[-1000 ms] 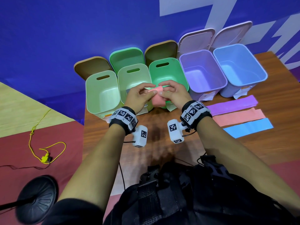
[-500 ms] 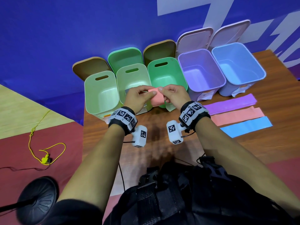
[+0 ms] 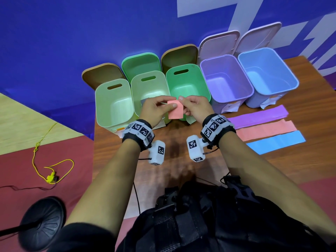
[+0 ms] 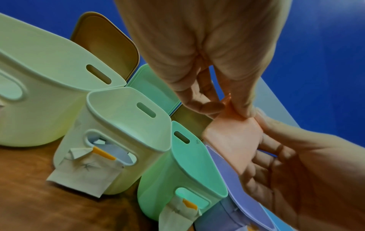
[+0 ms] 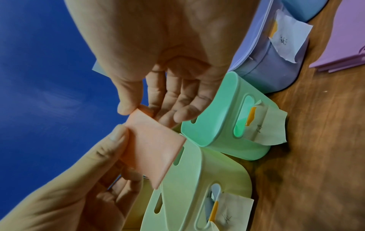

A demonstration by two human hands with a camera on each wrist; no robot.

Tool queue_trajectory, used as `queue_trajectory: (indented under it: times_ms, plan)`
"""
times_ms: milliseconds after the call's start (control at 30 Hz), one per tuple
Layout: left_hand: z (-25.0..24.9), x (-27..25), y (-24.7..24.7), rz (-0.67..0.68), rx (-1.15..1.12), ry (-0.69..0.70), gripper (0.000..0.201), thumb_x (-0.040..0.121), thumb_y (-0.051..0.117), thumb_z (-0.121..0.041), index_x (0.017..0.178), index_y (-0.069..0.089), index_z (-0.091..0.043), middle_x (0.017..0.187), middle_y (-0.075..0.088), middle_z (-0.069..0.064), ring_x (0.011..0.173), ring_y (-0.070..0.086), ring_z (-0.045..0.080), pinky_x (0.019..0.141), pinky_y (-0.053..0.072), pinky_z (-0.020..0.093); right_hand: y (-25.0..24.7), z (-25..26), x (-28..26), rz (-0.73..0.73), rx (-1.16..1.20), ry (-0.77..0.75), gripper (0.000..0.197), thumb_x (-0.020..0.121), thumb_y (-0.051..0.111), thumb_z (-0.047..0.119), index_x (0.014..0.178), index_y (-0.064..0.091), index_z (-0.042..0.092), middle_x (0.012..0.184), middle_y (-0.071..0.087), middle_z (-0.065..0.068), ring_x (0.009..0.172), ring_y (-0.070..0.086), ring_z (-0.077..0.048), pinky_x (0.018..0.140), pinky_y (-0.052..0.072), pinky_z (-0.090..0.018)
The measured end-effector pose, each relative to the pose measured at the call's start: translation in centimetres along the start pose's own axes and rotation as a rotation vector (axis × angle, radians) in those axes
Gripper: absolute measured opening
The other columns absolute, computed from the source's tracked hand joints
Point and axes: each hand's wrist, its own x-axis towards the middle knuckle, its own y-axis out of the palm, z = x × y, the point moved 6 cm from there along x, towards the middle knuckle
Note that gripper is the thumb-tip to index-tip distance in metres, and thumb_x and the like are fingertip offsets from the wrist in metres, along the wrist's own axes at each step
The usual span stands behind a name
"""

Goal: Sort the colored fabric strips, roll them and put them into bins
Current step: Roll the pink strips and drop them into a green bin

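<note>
A folded pink strip [image 3: 175, 109] [image 4: 233, 137] [image 5: 152, 143] hangs in the air in front of the green bins. My left hand [image 3: 158, 108] pinches its upper left edge between thumb and fingers. My right hand [image 3: 193, 107] pinches its upper right corner. On the table to the right lie three flat strips: purple [image 3: 258, 118], pink [image 3: 265, 131] and blue [image 3: 276, 142]. Five open bins stand in a row behind: pale green [image 3: 112, 104], a second pale green [image 3: 149, 88], mint green [image 3: 187, 84], purple [image 3: 225, 77] and blue [image 3: 267, 70].
The bins' lids [image 3: 141, 64] lean on the blue wall behind them. Paper labels [image 4: 82, 173] hang from the bins' fronts. The wooden table [image 3: 174, 160] ends at the left beside the first bin; a yellow cord [image 3: 49, 168] and a black stand base [image 3: 41, 224] lie on the floor.
The pink strip hung as a rounded bundle between my hands; now it shows as a flat folded rectangle. Both hands stayed in front of the green bins, shifting their pinch on it.
</note>
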Motion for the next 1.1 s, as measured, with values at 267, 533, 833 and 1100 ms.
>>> queue_trajectory:
  times_ms: [267, 533, 833, 1100]
  plan:
    - [-0.05, -0.03, -0.15, -0.020, -0.030, -0.028, 0.020, 0.085, 0.076, -0.007, 0.104, 0.073, -0.006, 0.091, 0.072, 0.013, 0.082, 0.066, 0.018, 0.082, 0.057, 0.034, 0.18, 0.37, 0.09, 0.051, 0.097, -0.015, 0.009, 0.092, 0.069, 0.009, 0.101, 0.068, 0.012, 0.090, 0.070, -0.009, 0.075, 0.065, -0.013, 0.068, 0.054, -0.022]
    - [-0.02, -0.04, -0.37, -0.037, 0.001, -0.011, 0.023, 0.080, 0.079, -0.006, 0.103, 0.074, -0.008, 0.097, 0.074, 0.018, 0.089, 0.069, 0.025, 0.089, 0.057, 0.038, -0.11, 0.30, -0.05, 0.014, 0.090, -0.010, 0.016, 0.093, 0.069, 0.018, 0.105, 0.070, 0.008, 0.085, 0.070, -0.005, 0.071, 0.065, -0.008, 0.069, 0.055, -0.023]
    - [-0.24, -0.27, -0.15, -0.015, -0.014, -0.036, 0.029, 0.076, 0.081, -0.001, 0.103, 0.072, -0.011, 0.093, 0.073, 0.006, 0.085, 0.069, 0.014, 0.090, 0.057, 0.035, -0.26, 0.10, 0.12, -0.034, 0.047, -0.007, 0.019, 0.093, 0.069, 0.015, 0.104, 0.070, 0.000, 0.074, 0.066, -0.004, 0.059, 0.059, -0.004, 0.062, 0.051, -0.017]
    - [-0.15, -0.62, -0.34, -0.046, -0.029, -0.071, 0.022, 0.081, 0.080, -0.011, 0.101, 0.074, -0.005, 0.095, 0.072, 0.026, 0.080, 0.065, 0.024, 0.089, 0.054, 0.049, 0.47, 0.37, -0.21, 0.058, 0.117, -0.033, 0.016, 0.091, 0.070, 0.011, 0.107, 0.068, 0.012, 0.091, 0.069, -0.010, 0.071, 0.063, -0.014, 0.068, 0.055, -0.024]
